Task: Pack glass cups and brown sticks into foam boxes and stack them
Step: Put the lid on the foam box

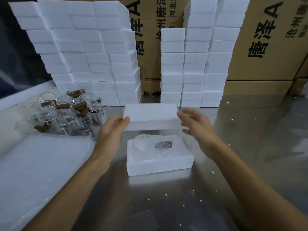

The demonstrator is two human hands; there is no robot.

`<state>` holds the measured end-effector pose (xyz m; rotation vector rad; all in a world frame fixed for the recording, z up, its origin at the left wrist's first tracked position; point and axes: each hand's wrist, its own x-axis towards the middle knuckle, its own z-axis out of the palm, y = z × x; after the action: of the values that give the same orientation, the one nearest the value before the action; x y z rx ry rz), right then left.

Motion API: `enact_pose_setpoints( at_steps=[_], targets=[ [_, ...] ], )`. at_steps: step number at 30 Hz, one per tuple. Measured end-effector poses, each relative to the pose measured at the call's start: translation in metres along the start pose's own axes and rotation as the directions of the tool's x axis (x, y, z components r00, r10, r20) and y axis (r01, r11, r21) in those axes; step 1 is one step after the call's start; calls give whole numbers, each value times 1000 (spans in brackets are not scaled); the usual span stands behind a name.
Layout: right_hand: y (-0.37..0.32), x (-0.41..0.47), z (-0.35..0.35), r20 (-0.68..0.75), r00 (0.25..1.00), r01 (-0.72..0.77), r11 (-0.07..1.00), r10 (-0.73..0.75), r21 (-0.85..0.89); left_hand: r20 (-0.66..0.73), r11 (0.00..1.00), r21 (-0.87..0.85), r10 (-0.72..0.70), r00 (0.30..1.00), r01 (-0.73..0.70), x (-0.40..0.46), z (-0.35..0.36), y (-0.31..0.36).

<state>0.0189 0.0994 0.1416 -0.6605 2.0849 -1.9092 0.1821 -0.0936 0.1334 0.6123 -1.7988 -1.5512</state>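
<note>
Holding a foam lid (150, 116) above an open foam box (160, 160) on a steel table (233, 164).
Left hand (113, 130) grips the lid's edge; right hand (196, 125) is spread just beside it. Wrapped glass cup (143, 142) and brown stick (164, 144) lie inside; foam stacks (86, 52) and cartons (270, 39) stand behind.

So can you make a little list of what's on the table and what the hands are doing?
left hand: grip on the left end of the foam lid
right hand: open, fingers spread at the lid's right end; contact unclear
foam lid: held in the air above the foam box
foam box: open, on the metal table
inside box: glass cup and brown stick, in bubble wrap
left of box: pile of glass cups with brown sticks
near left: bubble wrap sheets
back: stacks of foam boxes, cardboard cartons
</note>
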Motion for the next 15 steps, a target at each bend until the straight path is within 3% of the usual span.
enact_pose_setpoints(
  at_steps=[3, 5, 9, 15],
  targets=[
    [-16, -1, -3, -75, 997, 12, 995, -4, 101, -79, 991, -114, 66, 995, -75, -2, 1, 15],
    [-23, -3, -4, -40, 999, -21, 995, 25, 97, -106, 981, -174, 72, 992, -90, -5, 7, 17],
    [-25, -10, -7, 169, 982, -73, 993, 87, -89, -129, 976, -187, 92, 987, -116, -12, 12, 15],
    [-21, -11, -16, 240, 963, -64, 966, 126, -251, -78, 974, -130, 179, 981, -188, -22, 17, 6]
  ],
)
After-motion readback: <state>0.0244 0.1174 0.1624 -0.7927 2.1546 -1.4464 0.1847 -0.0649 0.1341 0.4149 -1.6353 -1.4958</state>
